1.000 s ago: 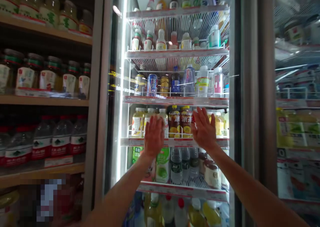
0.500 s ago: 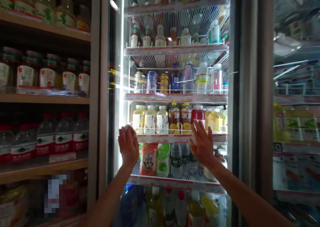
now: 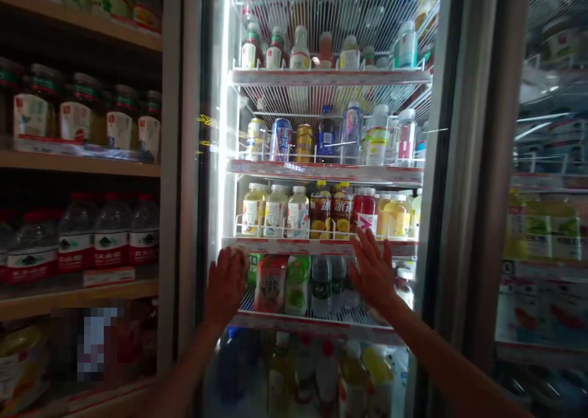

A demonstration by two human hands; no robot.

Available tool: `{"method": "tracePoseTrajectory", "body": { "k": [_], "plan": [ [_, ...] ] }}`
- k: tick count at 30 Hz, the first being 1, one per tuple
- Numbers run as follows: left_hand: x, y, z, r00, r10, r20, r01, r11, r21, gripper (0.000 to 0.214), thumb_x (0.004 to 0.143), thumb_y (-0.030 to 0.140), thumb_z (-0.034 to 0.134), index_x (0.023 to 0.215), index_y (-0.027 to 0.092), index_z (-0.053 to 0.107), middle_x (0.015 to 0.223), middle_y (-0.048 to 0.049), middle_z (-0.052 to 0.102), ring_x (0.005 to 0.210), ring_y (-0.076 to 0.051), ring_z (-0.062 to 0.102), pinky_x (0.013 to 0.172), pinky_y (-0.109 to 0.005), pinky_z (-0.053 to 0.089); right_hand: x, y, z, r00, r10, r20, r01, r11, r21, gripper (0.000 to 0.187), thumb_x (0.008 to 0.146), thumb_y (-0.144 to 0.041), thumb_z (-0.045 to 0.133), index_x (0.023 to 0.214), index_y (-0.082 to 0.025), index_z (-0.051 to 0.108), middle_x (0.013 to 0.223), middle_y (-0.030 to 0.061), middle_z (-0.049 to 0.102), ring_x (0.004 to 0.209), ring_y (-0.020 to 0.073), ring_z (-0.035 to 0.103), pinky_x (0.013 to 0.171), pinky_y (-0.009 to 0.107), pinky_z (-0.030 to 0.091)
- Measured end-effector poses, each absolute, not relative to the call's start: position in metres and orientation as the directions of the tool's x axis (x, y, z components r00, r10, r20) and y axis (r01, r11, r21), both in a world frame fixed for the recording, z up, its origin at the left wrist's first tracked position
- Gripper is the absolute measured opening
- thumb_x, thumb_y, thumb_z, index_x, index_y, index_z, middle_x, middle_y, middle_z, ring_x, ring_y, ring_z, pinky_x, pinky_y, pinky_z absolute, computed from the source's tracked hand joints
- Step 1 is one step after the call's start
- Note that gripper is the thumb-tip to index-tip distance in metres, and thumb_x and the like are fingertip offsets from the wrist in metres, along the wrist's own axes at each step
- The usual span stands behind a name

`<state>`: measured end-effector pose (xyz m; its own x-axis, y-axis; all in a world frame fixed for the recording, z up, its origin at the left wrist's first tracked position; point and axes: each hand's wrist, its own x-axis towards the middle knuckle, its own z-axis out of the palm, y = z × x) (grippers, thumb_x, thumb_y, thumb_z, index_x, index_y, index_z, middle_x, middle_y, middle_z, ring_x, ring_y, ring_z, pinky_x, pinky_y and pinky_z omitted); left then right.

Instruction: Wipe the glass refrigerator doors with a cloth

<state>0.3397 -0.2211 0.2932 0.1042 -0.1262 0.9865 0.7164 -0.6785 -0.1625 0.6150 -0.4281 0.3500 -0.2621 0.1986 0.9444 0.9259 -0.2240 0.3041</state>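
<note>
My left hand (image 3: 226,286) is raised at the left side of a lit drinks fridge, fingers extended and close together. A small pale patch shows beside its fingertips; I cannot tell if it is a cloth or a reflection. My right hand (image 3: 373,271) is spread flat before the glass door (image 3: 321,283), holding nothing. Whether either palm touches the glass is unclear. Behind the right fingertips stands a red-capped drink bottle (image 3: 366,212). Between the hands, a red drink pouch (image 3: 269,283) and a green drink pouch (image 3: 297,286) stand on a lower shelf.
Bottles and cans (image 3: 304,143) line the wire shelves inside. A metal door frame (image 3: 478,160) runs down the right, with another fridge beyond. To the left, a wooden shelf unit (image 3: 82,163) holds jars and red-capped water bottles (image 3: 113,234).
The fridge shelves sit higher in the view. Both hands have moved down relative to the shelves, the left one more, also slightly leftward. The right hand stays spread.
</note>
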Motion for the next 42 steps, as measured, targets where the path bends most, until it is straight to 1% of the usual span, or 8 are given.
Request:
{"method": "tracePoseTrajectory", "body": {
  "k": [5,11,14,25,32,35,39,42],
  "plan": [
    [0.351,-0.229,0.305,-0.068,-0.047,0.997,0.701,-0.713,0.014,0.062,0.086,0.019,0.044,0.143,0.016,0.020,0.148,-0.0204,0.022,0.139,-0.028,0.017,0.107,-0.050,0.030,0.620,-0.434,0.348,-0.252,0.205,0.946,0.927,-0.229,0.297,0.067,0.088,-0.022,0.041,0.146,-0.022,0.009,0.148,0.0089,0.028,0.138,0.0226,0.022,0.111,0.050,0.015],
    [0.445,-0.303,0.294,0.433,-0.409,0.803,0.414,-0.702,-0.580,0.042,0.085,0.019,0.046,0.127,0.021,0.048,0.139,-0.0054,0.045,0.137,-0.019,0.023,0.112,-0.037,0.025,0.600,-0.420,0.340,-0.289,0.196,0.937,0.925,-0.194,0.326,0.067,0.088,-0.021,0.043,0.146,-0.018,0.010,0.144,0.0126,0.036,0.138,0.0230,0.023,0.112,0.050,0.014],
    [0.454,-0.308,0.287,0.498,-0.477,0.724,0.329,-0.669,-0.667,0.037,0.085,0.021,0.047,0.121,0.025,0.053,0.137,-0.0011,0.046,0.135,-0.017,0.030,0.113,-0.036,0.024,0.603,-0.426,0.341,-0.291,0.197,0.936,0.924,-0.197,0.328,0.066,0.088,-0.022,0.042,0.146,-0.019,0.012,0.144,0.0116,0.037,0.137,0.0227,0.025,0.112,0.049,0.014],
    [0.415,-0.265,0.356,-0.103,-0.138,0.985,0.611,-0.791,-0.047,0.057,0.088,0.019,0.042,0.142,0.019,0.024,0.148,-0.0173,0.024,0.139,-0.025,0.017,0.110,-0.048,0.027,0.653,-0.464,0.353,-0.221,0.184,0.958,0.918,-0.291,0.268,0.065,0.089,-0.024,0.042,0.146,-0.023,0.011,0.148,0.0075,0.029,0.138,0.0224,0.022,0.113,0.049,0.012],
    [0.466,-0.306,0.356,0.368,-0.441,0.819,0.427,-0.702,-0.570,0.050,0.085,0.017,0.047,0.135,0.019,0.039,0.136,-0.0081,0.048,0.137,-0.020,0.024,0.112,-0.038,0.025,0.620,-0.436,0.357,-0.275,0.193,0.942,0.913,-0.253,0.319,0.064,0.089,-0.022,0.040,0.146,-0.019,0.012,0.147,0.0103,0.032,0.139,0.0219,0.019,0.113,0.049,0.012],
    [0.444,-0.285,0.367,0.230,-0.354,0.907,0.491,-0.762,-0.422,0.053,0.086,0.019,0.045,0.138,0.020,0.034,0.140,-0.0108,0.042,0.137,-0.020,0.023,0.112,-0.040,0.025,0.622,-0.436,0.360,-0.248,0.229,0.941,0.914,-0.266,0.306,0.063,0.088,-0.023,0.040,0.146,-0.019,0.013,0.146,0.0105,0.032,0.139,0.0222,0.018,0.113,0.050,0.011],
    [0.418,-0.259,0.392,-0.193,-0.066,0.979,0.554,-0.830,0.053,0.051,0.089,0.024,0.040,0.139,0.017,0.031,0.147,-0.0177,0.027,0.138,-0.026,0.019,0.109,-0.050,0.025,0.631,-0.441,0.362,-0.238,0.236,0.942,0.913,-0.278,0.300,0.063,0.089,-0.023,0.039,0.146,-0.018,0.013,0.145,0.0105,0.034,0.140,0.0219,0.017,0.113,0.051,0.011],
    [0.432,-0.270,0.396,-0.201,-0.045,0.979,0.562,-0.823,0.077,0.052,0.089,0.024,0.039,0.140,0.015,0.029,0.148,-0.0178,0.024,0.139,-0.026,0.015,0.110,-0.050,0.024,0.628,-0.436,0.361,-0.247,0.235,0.940,0.912,-0.271,0.307,0.063,0.089,-0.024,0.040,0.146,-0.017,0.014,0.145,0.0111,0.034,0.140,0.0228,0.017,0.112,0.051,0.010]
  ]
}}
